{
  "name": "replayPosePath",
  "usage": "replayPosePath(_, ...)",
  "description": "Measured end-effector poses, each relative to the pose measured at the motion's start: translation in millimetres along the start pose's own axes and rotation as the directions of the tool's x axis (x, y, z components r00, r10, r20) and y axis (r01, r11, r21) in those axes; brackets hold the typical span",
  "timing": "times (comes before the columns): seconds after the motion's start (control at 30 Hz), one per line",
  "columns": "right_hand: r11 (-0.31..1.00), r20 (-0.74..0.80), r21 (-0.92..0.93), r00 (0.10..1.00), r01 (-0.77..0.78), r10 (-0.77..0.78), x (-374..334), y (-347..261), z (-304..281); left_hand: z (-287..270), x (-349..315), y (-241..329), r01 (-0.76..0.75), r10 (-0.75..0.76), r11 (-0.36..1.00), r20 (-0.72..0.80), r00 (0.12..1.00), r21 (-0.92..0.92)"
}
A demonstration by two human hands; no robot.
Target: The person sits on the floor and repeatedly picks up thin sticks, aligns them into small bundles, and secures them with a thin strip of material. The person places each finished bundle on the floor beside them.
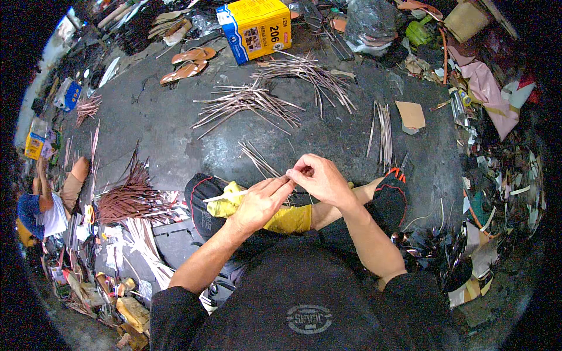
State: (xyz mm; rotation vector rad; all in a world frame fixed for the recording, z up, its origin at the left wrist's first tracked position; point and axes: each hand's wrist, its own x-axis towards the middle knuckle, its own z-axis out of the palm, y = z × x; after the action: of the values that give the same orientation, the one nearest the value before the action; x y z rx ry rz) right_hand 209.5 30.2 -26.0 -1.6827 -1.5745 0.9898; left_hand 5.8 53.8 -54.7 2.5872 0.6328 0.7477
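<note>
My left hand (264,202) is closed above my lap, fingers pressed together. A thin pale strip (218,197) sticks out from beneath it on the left. My right hand (322,180) pinches at the left fingertips; what lies between its fingers is hidden. A yellow cloth (288,220) covers my lower leg below the hands. Just beyond the left hand, a small bunch of thin brownish strips (257,159) rests on the floor. Scissors with orange handles (399,174) lie by my right knee.
Two larger strip piles (249,106) (310,73) spread ahead, near a yellow box (255,32) and brown sandals (188,63). Reddish-brown strips (130,198) heap at left. A narrow bundle (384,136) and cardboard piece (410,115) lie right. Another person (50,205) sits far left.
</note>
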Motion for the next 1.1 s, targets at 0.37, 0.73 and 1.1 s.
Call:
replayPosePath(0.37, 0.970, -0.041, 0.237, 0.997, -0.047, 0.058, 0, 29, 22, 11, -1, 3, 0.097, -0.110, 0.980, -0.069, 0.991, -0.174)
replayPosePath(0.73, 0.941, 0.073, 0.336, 0.997, -0.045, 0.022, -7, 36, 21, 7, -3, 5, 0.169, -0.173, 0.945, 0.012, 0.985, -0.281)
replayPosePath(1.1, 0.845, 0.082, 0.508, 0.986, -0.167, 0.146, 9, 46, 24, 7, -4, -11, 0.460, -0.305, 0.219, 0.388, 0.870, -0.860)
